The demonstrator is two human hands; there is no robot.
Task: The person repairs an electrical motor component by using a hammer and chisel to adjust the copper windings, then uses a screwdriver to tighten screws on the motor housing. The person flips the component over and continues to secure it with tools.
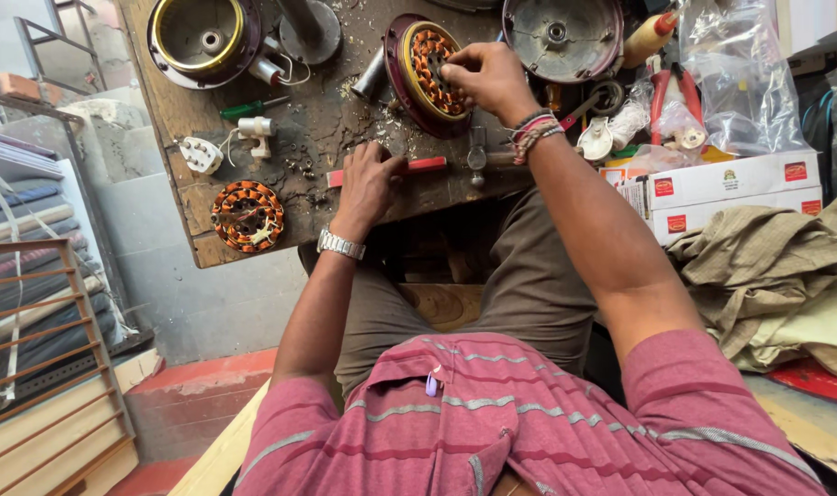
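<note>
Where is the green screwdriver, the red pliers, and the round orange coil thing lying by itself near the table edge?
green screwdriver [249,108]: head view, on its green handle.
red pliers [675,92]: head view, on the red handles.
orange coil [247,215]: head view, on the copper windings of the ring.

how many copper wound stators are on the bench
2: one stator sits in the maroon housing under the right hand, and a loose one lies at the bench's near left corner. Clutter may hide others.

On the bench we see a separate copper-wound stator [247,216], a green-handled screwdriver [251,108] and a white plug [201,154]. Red-handled pliers [675,95] lie near the cardboard boxes [726,188], beside crumpled cloth [772,276].
</note>
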